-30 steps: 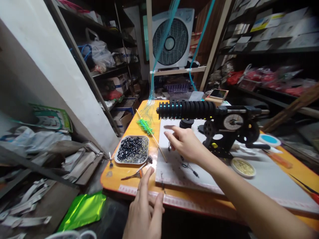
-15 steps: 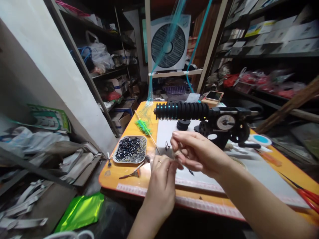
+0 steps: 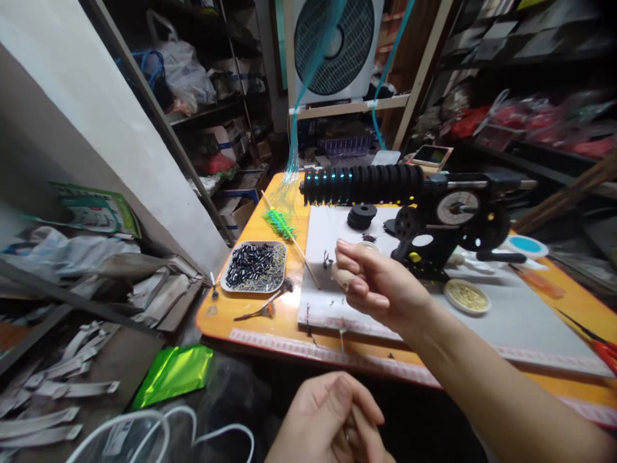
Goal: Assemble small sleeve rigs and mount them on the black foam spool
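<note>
My right hand (image 3: 369, 280) is over the white board (image 3: 321, 238), its thumb and fingers pinched together. Whatever sits in that pinch is too small to make out. Lower down, past the table's front edge, my left hand (image 3: 332, 418) is closed with its fingers curled, and anything inside them is hidden. A tiny dark piece (image 3: 342, 337) shows below my right hand, near the board's front edge. Behind that hand is a black machine (image 3: 429, 212) with a row of ridged black discs (image 3: 361, 183) on its shaft.
A tray of dark and metal small parts (image 3: 255, 267) stands on the orange table (image 3: 219, 321) at left. Near it are a stick with green and blue windings (image 3: 278, 223) and a brush-like tool (image 3: 263, 310). A dish of golden bits (image 3: 466, 297) and red-handled scissors (image 3: 605, 354) are at right.
My left hand has moved away from my right hand, down and towards me. My right hand stays pinched over the board. The view has tilted downward a little.
</note>
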Tool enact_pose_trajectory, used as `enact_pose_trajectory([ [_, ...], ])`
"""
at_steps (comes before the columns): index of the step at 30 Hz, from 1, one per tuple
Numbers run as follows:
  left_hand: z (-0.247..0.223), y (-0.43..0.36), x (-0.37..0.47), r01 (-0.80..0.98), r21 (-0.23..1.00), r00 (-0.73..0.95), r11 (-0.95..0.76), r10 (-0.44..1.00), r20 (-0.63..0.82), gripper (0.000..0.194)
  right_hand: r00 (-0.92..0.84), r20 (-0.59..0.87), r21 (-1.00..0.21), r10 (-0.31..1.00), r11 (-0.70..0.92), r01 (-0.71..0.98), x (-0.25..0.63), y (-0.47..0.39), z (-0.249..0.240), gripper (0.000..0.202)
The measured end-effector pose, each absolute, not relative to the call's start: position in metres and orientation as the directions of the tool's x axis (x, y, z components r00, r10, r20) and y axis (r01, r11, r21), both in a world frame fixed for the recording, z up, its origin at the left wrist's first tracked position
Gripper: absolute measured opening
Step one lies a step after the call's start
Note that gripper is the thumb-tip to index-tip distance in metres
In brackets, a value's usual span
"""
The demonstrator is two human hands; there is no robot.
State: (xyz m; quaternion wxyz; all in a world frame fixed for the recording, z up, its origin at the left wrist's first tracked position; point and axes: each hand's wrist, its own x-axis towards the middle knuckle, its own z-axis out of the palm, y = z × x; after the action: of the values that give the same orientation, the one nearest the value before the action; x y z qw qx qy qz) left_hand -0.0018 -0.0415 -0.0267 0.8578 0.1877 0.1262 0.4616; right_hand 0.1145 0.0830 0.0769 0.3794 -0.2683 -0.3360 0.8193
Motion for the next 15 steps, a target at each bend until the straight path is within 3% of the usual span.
enact_pose_trajectory([
  [5, -0.028, -0.053, -0.012, -0.587, 0.495, 0.561, 0.641, 0.763, -0.322, 0.05, -0.55, -0.203, -0.75, 0.81, -0.49, -0.445, 0.119, 0.085, 0.075, 0.04],
  [15, -0.013, -0.059, -0.019, -0.432, 0.571, 0.551, 0.698, 0.706, -0.446, 0.059, -0.534, -0.22, -0.759, 0.817, -0.487, -0.432, 0.12, 0.086, 0.073, 0.04],
])
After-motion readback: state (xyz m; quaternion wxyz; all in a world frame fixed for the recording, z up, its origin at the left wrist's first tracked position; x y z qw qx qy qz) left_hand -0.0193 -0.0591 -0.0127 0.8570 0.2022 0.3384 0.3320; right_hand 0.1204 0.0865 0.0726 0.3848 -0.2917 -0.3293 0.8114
